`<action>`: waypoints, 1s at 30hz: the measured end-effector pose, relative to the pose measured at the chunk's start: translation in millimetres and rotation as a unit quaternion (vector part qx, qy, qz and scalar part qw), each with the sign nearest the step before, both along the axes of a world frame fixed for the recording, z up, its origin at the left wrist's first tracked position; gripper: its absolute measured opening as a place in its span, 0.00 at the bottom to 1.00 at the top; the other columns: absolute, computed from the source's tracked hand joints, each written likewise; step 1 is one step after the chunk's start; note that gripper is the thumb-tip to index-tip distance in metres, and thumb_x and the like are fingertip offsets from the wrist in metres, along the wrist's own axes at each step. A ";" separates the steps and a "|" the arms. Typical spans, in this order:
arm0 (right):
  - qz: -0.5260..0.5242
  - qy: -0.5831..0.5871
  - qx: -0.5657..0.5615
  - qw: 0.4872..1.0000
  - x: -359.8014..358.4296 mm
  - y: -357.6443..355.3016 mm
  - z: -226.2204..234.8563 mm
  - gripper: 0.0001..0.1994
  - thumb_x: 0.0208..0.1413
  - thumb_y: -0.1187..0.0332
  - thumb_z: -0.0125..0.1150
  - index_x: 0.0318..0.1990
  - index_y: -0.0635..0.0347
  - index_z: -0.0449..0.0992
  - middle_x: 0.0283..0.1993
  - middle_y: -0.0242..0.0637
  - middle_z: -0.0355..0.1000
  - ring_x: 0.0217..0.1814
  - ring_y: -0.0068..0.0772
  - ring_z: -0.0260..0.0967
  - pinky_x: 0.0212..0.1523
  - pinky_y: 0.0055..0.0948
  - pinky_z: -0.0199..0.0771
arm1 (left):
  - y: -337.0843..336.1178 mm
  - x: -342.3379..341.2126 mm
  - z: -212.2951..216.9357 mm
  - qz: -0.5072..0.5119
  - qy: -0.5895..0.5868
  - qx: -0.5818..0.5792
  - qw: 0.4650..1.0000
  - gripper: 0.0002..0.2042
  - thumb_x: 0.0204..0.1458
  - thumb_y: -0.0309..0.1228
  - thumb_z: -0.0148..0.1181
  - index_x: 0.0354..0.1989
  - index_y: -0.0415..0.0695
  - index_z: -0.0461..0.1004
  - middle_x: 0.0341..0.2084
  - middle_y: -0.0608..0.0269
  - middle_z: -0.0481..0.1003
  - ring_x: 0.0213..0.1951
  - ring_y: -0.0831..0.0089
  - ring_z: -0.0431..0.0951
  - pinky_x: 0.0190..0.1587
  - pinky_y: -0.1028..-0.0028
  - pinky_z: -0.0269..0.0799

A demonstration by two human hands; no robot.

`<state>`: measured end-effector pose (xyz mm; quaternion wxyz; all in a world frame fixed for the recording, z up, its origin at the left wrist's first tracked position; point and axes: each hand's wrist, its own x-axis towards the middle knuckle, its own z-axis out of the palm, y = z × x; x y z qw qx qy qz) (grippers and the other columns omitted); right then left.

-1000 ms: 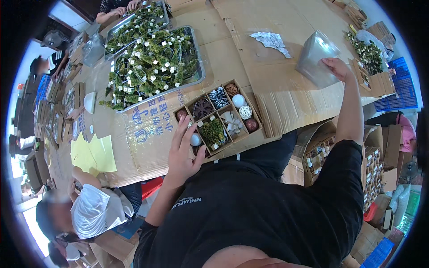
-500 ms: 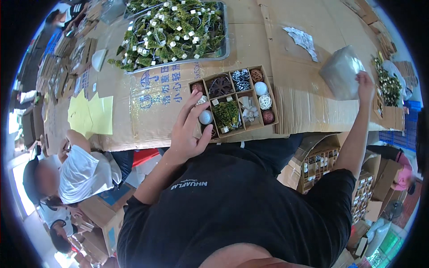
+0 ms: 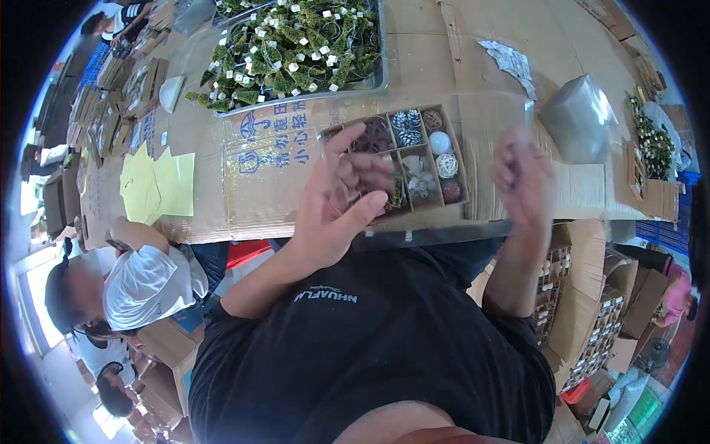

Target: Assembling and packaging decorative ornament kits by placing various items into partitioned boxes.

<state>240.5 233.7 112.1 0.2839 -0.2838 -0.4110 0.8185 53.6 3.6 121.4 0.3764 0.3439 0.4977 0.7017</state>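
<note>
A shallow cardboard box (image 3: 464, 194) with dividers sits near the table's front edge, its compartments holding pinecones, balls, a pale ribbon-like piece and other small decorations. Over its left part is my left hand (image 3: 340, 200), fingers bent and thumb apart, slightly blurred; it hides the compartments below. My right hand (image 3: 523, 177), smeared by motion, is just right of the box with fingers closed. From it a thin, clear plastic sheet (image 3: 481, 111) stretches over the box; its outline is faint. Farther right stands a stack of clear plastic sheets (image 3: 580, 118).
A clear tub (image 3: 383, 52) of green sprigs with white cubes stands at the back. Yellow paper (image 3: 174, 185) lies on the left, crumpled white paper (image 3: 510, 65) at the back right. A co-worker (image 3: 151, 277) sits left. Cartons of filled boxes (image 3: 592, 340) stand lower right.
My right hand has come left from the plastic stack, bringing a clear sheet over the box. My left hand has moved slightly right, its fingers now more bent over the box.
</note>
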 end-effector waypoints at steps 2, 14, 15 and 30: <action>-0.003 -0.021 -0.018 1.000 -10.5 -7.6 -6.0 0.12 0.68 0.65 0.51 0.45 0.64 0.75 0.30 0.32 0.68 0.23 0.21 0.61 0.22 0.21 0.59 | -3.1 -8.1 1.2 -0.043 -0.096 -0.091 0.990 0.35 0.59 0.27 0.59 0.70 0.39 0.46 0.47 0.52 0.70 0.41 0.71 0.76 0.46 0.71 0.74; 0.124 -0.381 0.350 0.847 -52.9 -1.7 -20.1 0.24 0.60 0.59 0.63 0.55 0.71 0.73 0.40 0.43 0.76 0.38 0.29 0.73 0.40 0.27 0.72 | -20.6 -13.0 -18.1 0.067 0.226 -0.315 0.919 0.39 0.59 0.33 0.59 0.71 0.37 0.40 0.30 0.58 0.72 0.26 0.79 0.72 0.28 0.77 0.69; 0.130 -0.379 0.351 0.846 -54.5 -6.3 -17.0 0.24 0.60 0.59 0.63 0.55 0.71 0.73 0.40 0.43 0.76 0.38 0.29 0.73 0.40 0.27 0.72 | -23.6 -15.0 -15.2 0.073 0.224 -0.318 0.918 0.39 0.59 0.33 0.59 0.71 0.37 0.40 0.30 0.58 0.72 0.26 0.79 0.72 0.28 0.77 0.69; 0.037 -0.393 0.481 0.783 -41.8 -42.0 -44.5 0.24 0.60 0.53 0.61 0.48 0.71 0.74 0.40 0.56 0.73 0.41 0.55 0.73 0.43 0.44 0.72 | -35.4 -25.4 -75.2 0.069 0.259 -0.353 0.897 0.24 0.62 0.43 0.54 0.54 0.33 0.62 0.31 0.46 0.76 0.34 0.58 0.78 0.40 0.63 0.73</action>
